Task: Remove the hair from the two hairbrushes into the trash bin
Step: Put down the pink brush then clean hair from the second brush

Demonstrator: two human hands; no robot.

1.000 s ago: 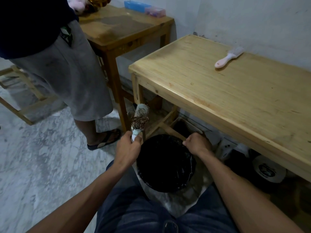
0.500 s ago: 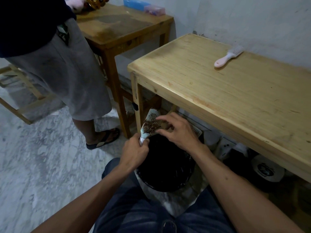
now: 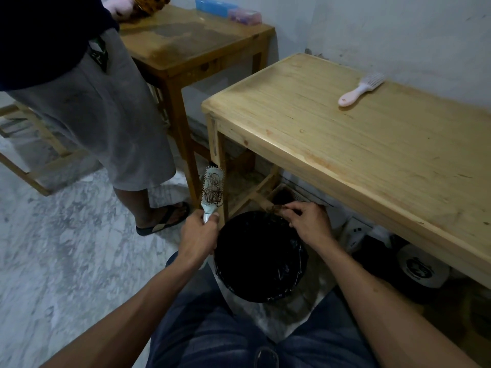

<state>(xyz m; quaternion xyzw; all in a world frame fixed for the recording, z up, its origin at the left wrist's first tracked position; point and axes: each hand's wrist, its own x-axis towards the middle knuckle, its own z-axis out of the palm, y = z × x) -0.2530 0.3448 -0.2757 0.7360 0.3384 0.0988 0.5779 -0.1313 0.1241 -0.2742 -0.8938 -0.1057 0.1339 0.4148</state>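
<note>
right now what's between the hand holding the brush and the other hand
In the head view, only the far rim of the black-lined trash bin lies between the left hand and right hand.

A plain room in a home. Marble-patterned floor (image 3: pixel 53 248), whitewashed wall (image 3: pixel 398 30), two bare wooden tables (image 3: pixel 332 144), bin with black liner (image 3: pixel 300 264) underneath.

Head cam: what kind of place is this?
Most likely a room in a home, not a lab. Signs: bare wooden tables against a painted wall, a marble-patterned floor, and a bin lined with a black bag beside the seated person. A second person stands nearby in sandals.
</note>
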